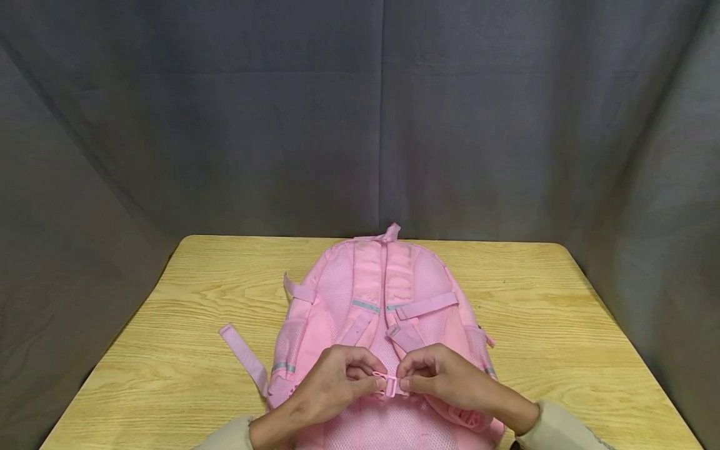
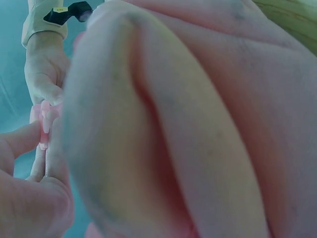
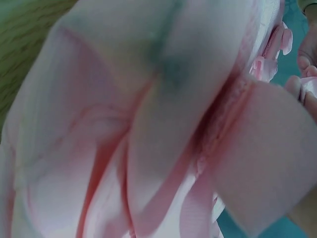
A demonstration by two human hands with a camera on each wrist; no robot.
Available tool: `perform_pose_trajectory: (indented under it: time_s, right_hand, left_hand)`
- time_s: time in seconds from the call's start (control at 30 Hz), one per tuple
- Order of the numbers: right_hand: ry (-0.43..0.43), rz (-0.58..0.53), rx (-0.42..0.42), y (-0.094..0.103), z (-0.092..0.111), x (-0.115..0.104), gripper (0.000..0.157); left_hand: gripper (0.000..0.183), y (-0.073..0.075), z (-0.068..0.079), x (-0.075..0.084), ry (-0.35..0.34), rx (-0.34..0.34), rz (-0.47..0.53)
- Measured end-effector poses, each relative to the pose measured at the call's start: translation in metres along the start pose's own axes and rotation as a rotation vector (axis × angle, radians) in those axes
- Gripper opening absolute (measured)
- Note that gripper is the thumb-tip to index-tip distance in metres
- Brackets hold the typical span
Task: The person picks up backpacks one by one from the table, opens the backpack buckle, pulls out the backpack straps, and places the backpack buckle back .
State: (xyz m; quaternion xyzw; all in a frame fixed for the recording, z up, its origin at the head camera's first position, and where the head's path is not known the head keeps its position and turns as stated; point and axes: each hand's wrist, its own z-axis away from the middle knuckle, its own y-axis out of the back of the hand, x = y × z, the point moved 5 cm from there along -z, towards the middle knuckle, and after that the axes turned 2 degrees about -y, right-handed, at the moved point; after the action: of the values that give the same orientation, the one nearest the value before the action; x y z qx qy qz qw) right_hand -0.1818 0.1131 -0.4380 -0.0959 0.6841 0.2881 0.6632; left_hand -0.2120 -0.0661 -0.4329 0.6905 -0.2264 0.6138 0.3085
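Observation:
A pink backpack (image 1: 337, 325) lies on the table with its shoulder straps facing up. Over its lower middle is a pink plastic buckle (image 1: 390, 385), its two sides meeting between the hands. My left hand (image 1: 337, 382) pinches the buckle's left side between thumb and fingers. From the right, my right hand (image 1: 447, 376) pinches the other side beside its strap. The left wrist view shows the buckle (image 2: 44, 124) at the left, with fingers around it, and blurred pink fabric over the rest. In the right wrist view, a wide pink strap (image 3: 267, 153) hangs close to the lens.
The wooden table (image 1: 562, 350) carries the backpack. A loose webbing strap (image 1: 244, 356) sticks out to the left, and another strap (image 1: 427, 306) lies across the right shoulder strap. Grey curtains (image 1: 281, 125) hang behind and on both sides.

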Motion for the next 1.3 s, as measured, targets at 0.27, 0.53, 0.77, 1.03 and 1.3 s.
perform_pose_trajectory:
  time_s: [0.27,0.53,0.77,1.03,1.3]
  right_hand:
    - [0.009,-0.052,-0.016,-0.004,-0.001,-0.002,0.011]
    - [0.021,-0.035,-0.024,-0.005,-0.002,-0.004,0.010]
    - [0.036,-0.076,-0.053,-0.006,-0.003,-0.002,0.010]
    - [-0.069,-0.144,-0.041,-0.003,0.001,0.005,0.015]
    - [-0.104,-0.165,-0.028,-0.002,0.001,0.008,0.020]
  left_hand:
    - [0.014,-0.003,0.000,0.000,0.006,-0.005,0.030]
    - [0.012,-0.003,-0.001,0.001,-0.006,-0.010,-0.003]
    - [0.013,-0.003,0.000,-0.002,-0.001,-0.005,-0.003]
    - [0.013,-0.005,0.001,-0.004,0.002,0.003,0.010]
    - [0.012,-0.005,0.001,-0.002,-0.001,0.007,0.009]
